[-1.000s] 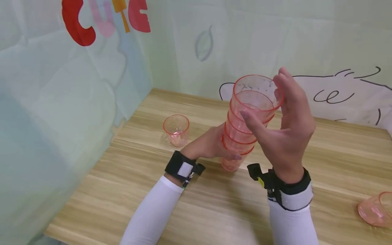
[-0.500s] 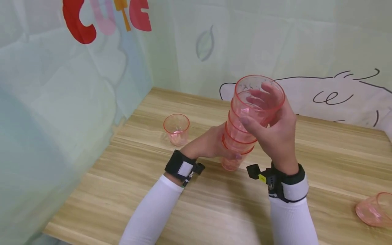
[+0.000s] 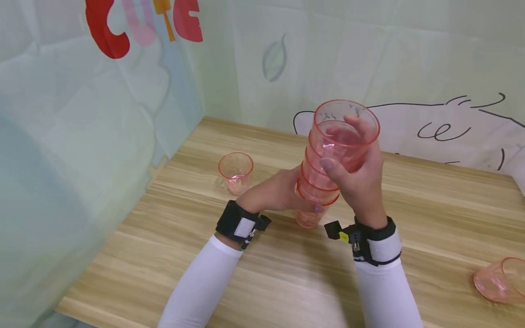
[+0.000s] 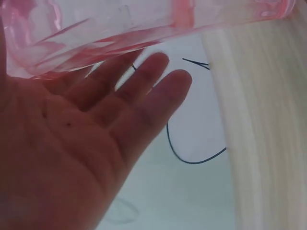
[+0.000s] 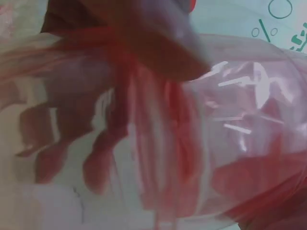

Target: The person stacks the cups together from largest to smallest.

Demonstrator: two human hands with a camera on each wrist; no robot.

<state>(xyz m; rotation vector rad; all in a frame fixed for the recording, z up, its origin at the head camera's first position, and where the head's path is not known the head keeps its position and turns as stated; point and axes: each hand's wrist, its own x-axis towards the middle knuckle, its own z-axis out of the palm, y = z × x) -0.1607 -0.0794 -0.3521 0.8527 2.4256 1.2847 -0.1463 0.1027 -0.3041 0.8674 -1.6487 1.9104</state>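
Observation:
A tilted stack of several clear pink plastic cups (image 3: 320, 175) is held over the table, with its open mouth toward the upper right in the head view. My left hand (image 3: 283, 193) grips the low end, thumb across the front and fingers behind. The left wrist view shows that palm (image 4: 62, 143) and its long fingers under the pink plastic. Around the top cups wraps my right hand (image 3: 361, 180), its thumb in front and its fingers showing through the far wall. In the right wrist view, the thumb (image 5: 158, 43) lies over the cup rims.
One pink cup (image 3: 236, 175) stands upright on the wooden table (image 3: 164, 255), left of the stack. Another pink cup (image 3: 498, 280) is at the right edge of the head view, rim toward the right. Printed cloth walls (image 3: 348, 54) border the table behind and left.
My right hand has moved left and its fingers, spread beside the top rim before, have wrapped round the upper cups. The left hand and stack have barely moved.

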